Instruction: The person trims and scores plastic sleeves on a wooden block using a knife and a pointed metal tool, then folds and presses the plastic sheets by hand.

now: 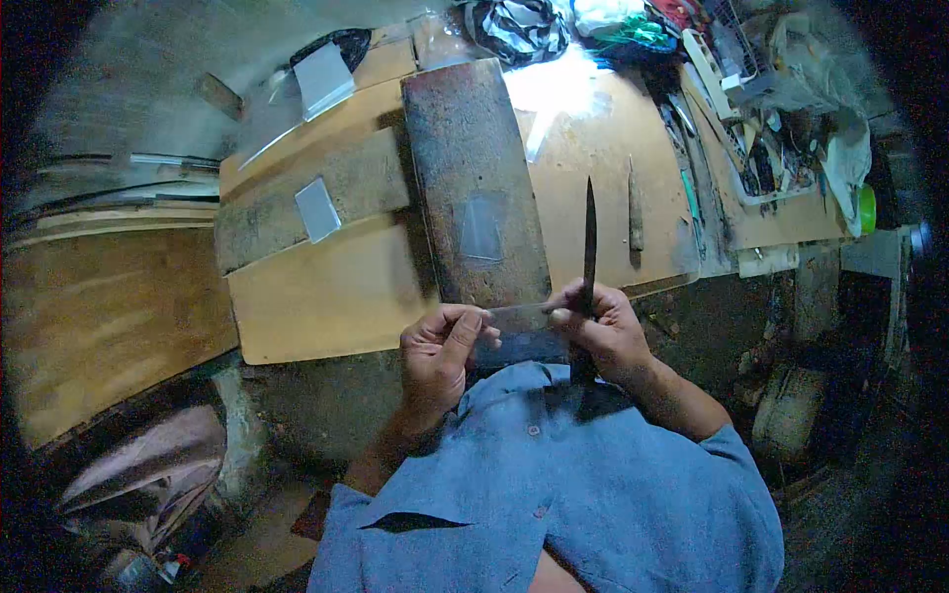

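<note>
Close in front of the blue shirt, my left hand (pixel 444 348) pinches the left end of a thin clear sheet (pixel 519 317). My right hand (pixel 605 328) grips the sheet's right end and also holds a dark, pointed blade (pixel 590 242), which stands upright with its tip away from me. Beyond the hands, a long dark block (pixel 474 128) lies on the table, with a clear rectangular piece (pixel 481 227) flat on it. To its left another rectangular piece (pixel 318 210) rests on a worn board (pixel 267 212).
A stack of pale sheets (pixel 323 79) lies at the back left. On the right of the table (pixel 583 227) is a thin tool with a wooden handle (pixel 636 217). Farther right stands a white tray (pixel 781 196) of small tools. Plastic bags (pixel 514 30) sit at the back.
</note>
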Demonstrator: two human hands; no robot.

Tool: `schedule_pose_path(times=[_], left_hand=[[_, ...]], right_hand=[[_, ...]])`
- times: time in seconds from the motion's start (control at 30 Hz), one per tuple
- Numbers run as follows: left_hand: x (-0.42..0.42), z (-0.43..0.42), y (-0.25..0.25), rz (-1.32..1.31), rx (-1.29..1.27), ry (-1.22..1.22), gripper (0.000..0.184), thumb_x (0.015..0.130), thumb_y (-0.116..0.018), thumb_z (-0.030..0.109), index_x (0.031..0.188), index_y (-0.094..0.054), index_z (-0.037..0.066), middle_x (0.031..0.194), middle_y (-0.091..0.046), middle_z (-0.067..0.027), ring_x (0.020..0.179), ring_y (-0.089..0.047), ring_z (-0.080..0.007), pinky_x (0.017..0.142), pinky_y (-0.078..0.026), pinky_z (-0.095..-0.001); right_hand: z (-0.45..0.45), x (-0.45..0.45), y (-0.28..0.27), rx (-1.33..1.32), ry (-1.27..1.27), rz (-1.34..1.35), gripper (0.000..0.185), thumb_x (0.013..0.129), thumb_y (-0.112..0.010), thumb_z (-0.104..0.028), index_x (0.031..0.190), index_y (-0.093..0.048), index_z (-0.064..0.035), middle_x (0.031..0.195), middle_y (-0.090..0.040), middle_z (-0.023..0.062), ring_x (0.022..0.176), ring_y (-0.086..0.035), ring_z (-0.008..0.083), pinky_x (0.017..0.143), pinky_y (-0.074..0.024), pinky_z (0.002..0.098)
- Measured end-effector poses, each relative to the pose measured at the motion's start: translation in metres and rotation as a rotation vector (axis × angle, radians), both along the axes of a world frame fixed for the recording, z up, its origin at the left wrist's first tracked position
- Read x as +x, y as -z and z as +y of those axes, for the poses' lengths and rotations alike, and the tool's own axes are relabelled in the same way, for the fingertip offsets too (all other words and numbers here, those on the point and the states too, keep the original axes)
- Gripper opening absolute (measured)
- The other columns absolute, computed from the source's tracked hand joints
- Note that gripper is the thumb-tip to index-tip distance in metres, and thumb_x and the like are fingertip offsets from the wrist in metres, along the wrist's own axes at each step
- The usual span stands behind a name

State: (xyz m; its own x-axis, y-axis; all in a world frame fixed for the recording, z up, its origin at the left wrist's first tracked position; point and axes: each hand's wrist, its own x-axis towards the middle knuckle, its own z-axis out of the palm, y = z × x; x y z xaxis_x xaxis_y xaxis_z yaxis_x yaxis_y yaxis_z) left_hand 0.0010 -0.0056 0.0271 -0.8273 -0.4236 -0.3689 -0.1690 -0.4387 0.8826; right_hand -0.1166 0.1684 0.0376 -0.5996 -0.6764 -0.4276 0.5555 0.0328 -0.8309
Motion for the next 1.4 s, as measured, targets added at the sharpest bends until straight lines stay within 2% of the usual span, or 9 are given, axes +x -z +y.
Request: schedule_pose_path(times=[0.23,0.5,0.57,0.63,0.73,1.03,1.17,1.23,1.4], left_hand=[[0.002,-0.001,-0.01,-0.042,-0.052,0.035,0.016,0.092,-0.056,0.011,0.091,-0.063,-0.002,0.08,-0.066,-0.0091,0.072,-0.061,-0.0121,0.068,-0.05,-0.0264],[-0.006,-0.014,-0.01,0.255,-0.956,0.038,0.009,0.083,-0.065,0.006,0.092,-0.066,0.004,0.086,-0.066,-0.0107,0.081,-0.063,-0.0221,0.074,-0.05,-0.0332],[-0.009,-0.017,-0.008,0.344,-1.013,0.061,0.011,0.081,-0.066,0.005,0.092,-0.066,0.004,0.089,-0.065,-0.011,0.083,-0.063,-0.0246,0.076,-0.05,-0.0343],[-0.01,-0.019,-0.01,0.432,-1.067,0.087,0.013,0.079,-0.066,0.004,0.092,-0.067,0.005,0.091,-0.065,-0.0113,0.086,-0.062,-0.0271,0.077,-0.05,-0.0354],[-0.01,-0.021,-0.016,0.5,-1.134,0.234,0.018,0.075,-0.068,0.004,0.093,-0.068,0.007,0.099,-0.064,-0.0113,0.093,-0.061,-0.029,0.081,-0.05,-0.0365],[-0.002,-0.023,-0.005,0.469,-1.162,0.325,0.03,0.074,-0.068,0.004,0.104,-0.066,0.01,0.112,-0.06,-0.0133,0.107,-0.056,-0.0308,0.09,-0.047,-0.0378],[0.001,-0.011,0.008,0.167,-0.595,0.04,0.046,0.088,-0.059,0.017,0.129,-0.045,0.002,0.121,-0.055,-0.0134,0.111,-0.053,-0.0225,0.094,-0.042,-0.0346],[0.0,-0.015,0.005,0.2,0.028,0.054,0.045,0.09,-0.058,0.019,0.129,-0.045,-0.001,0.119,-0.055,-0.0123,0.109,-0.053,-0.0182,0.092,-0.043,-0.0324],[0.005,-0.017,0.004,-0.017,0.106,0.197,0.028,0.091,-0.058,0.018,0.109,-0.058,-0.003,0.094,-0.064,-0.008,0.088,-0.059,-0.0129,0.079,-0.047,-0.025]], right_hand=[[-0.003,0.0,0.003,0.018,0.013,0.011,0.01,0.087,-0.062,-0.012,0.088,-0.058,-0.0023,0.08,-0.059,0.0003,0.075,-0.053,0.0075,0.068,-0.0443,0.0229],[-0.005,-0.009,-0.001,0.092,0.182,0.174,0.012,0.086,-0.063,-0.013,0.092,-0.056,-0.0039,0.074,-0.056,-0.0011,0.066,-0.05,0.0054,0.061,-0.0424,0.0208],[-0.003,-0.011,0.0,0.073,0.134,0.168,0.014,0.088,-0.06,-0.017,0.095,-0.056,-0.0051,0.074,-0.057,0.0,0.064,-0.052,0.0065,0.057,-0.0436,0.0209],[-0.004,-0.01,-0.007,0.007,0.139,-0.288,0.018,0.09,-0.058,-0.022,0.098,-0.056,-0.0058,0.075,-0.058,0.0016,0.062,-0.054,0.0084,0.051,-0.044,0.021],[-0.002,-0.007,-0.003,-0.15,0.161,-0.491,0.022,0.091,-0.056,-0.026,0.099,-0.056,-0.0057,0.077,-0.06,0.0031,0.062,-0.055,0.0097,0.046,-0.0434,0.0212],[-0.004,-0.01,0.003,-0.031,0.052,-0.112,0.013,0.081,-0.066,-0.006,0.091,-0.058,-0.0027,0.079,-0.06,0.0021,0.066,-0.055,0.0083,0.059,-0.0456,0.0229],[-0.007,-0.009,-0.006,0.021,0.079,-0.053,0.01,0.082,-0.065,-0.005,0.089,-0.058,-0.0025,0.077,-0.06,0.0016,0.068,-0.055,0.008,0.061,-0.0454,0.0231],[-0.006,-0.009,-0.002,0.102,0.055,0.014,0.01,0.082,-0.066,-0.006,0.088,-0.059,-0.0026,0.076,-0.06,0.0012,0.069,-0.055,0.0078,0.062,-0.0454,0.0233],[-0.007,-0.007,0.006,0.148,0.04,0.029,0.012,0.081,-0.067,-0.006,0.088,-0.059,-0.0021,0.077,-0.06,0.0009,0.069,-0.055,0.0077,0.062,-0.0453,0.0234]])
